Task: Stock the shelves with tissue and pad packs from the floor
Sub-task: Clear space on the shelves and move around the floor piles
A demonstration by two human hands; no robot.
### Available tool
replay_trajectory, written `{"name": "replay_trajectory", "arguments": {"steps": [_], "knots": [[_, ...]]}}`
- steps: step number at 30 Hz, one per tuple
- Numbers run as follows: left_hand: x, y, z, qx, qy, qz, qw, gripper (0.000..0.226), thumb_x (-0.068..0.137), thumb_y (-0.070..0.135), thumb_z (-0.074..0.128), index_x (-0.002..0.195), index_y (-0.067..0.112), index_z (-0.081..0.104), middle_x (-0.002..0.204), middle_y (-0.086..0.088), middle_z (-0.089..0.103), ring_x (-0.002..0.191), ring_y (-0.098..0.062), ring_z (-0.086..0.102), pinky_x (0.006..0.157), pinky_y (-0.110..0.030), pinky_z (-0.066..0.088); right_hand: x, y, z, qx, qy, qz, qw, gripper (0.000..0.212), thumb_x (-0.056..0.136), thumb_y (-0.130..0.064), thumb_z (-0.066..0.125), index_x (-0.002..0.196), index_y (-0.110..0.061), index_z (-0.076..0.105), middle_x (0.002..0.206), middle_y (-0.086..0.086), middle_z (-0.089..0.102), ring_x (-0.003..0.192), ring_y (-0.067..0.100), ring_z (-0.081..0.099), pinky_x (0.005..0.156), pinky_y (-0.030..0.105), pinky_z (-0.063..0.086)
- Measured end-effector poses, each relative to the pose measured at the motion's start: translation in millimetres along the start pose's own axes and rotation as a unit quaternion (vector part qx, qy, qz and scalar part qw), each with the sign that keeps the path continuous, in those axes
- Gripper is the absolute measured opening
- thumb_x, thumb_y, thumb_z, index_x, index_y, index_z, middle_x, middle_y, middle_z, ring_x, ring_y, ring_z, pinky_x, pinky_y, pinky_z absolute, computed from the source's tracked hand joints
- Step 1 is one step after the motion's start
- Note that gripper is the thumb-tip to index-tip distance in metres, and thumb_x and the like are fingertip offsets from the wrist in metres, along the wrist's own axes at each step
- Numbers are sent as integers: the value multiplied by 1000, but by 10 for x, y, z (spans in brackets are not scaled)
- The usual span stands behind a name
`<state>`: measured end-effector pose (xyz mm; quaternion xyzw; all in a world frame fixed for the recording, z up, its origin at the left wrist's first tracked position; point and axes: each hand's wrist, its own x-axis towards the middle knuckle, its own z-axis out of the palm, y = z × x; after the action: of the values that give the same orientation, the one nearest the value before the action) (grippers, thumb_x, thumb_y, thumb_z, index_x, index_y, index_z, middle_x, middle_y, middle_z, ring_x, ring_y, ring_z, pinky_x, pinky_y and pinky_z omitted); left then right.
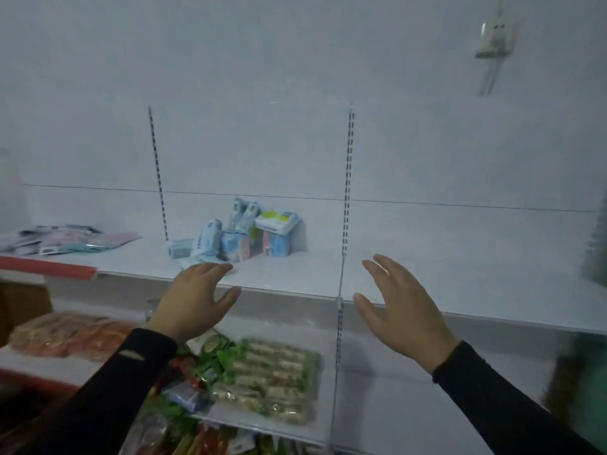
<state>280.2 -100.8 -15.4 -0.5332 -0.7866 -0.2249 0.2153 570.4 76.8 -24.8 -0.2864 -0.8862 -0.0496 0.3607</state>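
Observation:
A small cluster of blue and white tissue and pad packs [244, 236] stands at the back of the white top shelf [295, 280], against the wall panel. My left hand [193, 298] hovers at the shelf's front edge, just in front of the packs, fingers apart and holding nothing. My right hand [402, 307] is raised to the right of the slotted upright [347, 178], fingers spread, palm facing left, also holding nothing. Both arms wear dark sleeves.
Flat pink and teal packets [72, 239] lie on the shelf's left end behind a red price rail [49, 267]. The lower shelf carries green wrapped snack packs [266, 376] and orange-red packs [65, 334]. A white power adapter [494, 37] hangs on the wall, top right.

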Motion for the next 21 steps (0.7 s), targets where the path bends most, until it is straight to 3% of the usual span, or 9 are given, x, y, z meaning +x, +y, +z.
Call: {"name": "replay_trajectory", "arguments": {"steps": [9, 17, 21], "knots": [[664, -1542, 229, 45, -80, -53, 994, 59, 92, 54, 48, 139, 20, 45, 136, -2, 53, 123, -21, 48, 100, -33, 38, 1392, -974, 1258, 34, -48, -43, 997, 73, 87, -62, 26, 144, -17, 39, 150, 7, 37, 137, 22, 33, 112, 35, 28], [1386, -1867, 627, 42, -178, -122, 975, 77, 81, 65, 55, 144, 26, 36, 145, -2, 41, 131, -22, 38, 106, -36, 35, 2591, -752, 1977, 21, -83, -37, 996, 61, 91, -48, 51, 140, -13, 41, 146, 11, 39, 129, 28, 41, 107, 39, 36], [1643, -1858, 806, 67, -186, -231, 953, 81, 81, 76, 41, 140, 21, 39, 135, -11, 50, 118, -28, 52, 92, -34, 42, 3103, -582, 2290, 31, -87, -45, 995, 65, 87, -46, 59, 139, -12, 42, 141, 14, 41, 125, 31, 43, 103, 38, 36]]}}
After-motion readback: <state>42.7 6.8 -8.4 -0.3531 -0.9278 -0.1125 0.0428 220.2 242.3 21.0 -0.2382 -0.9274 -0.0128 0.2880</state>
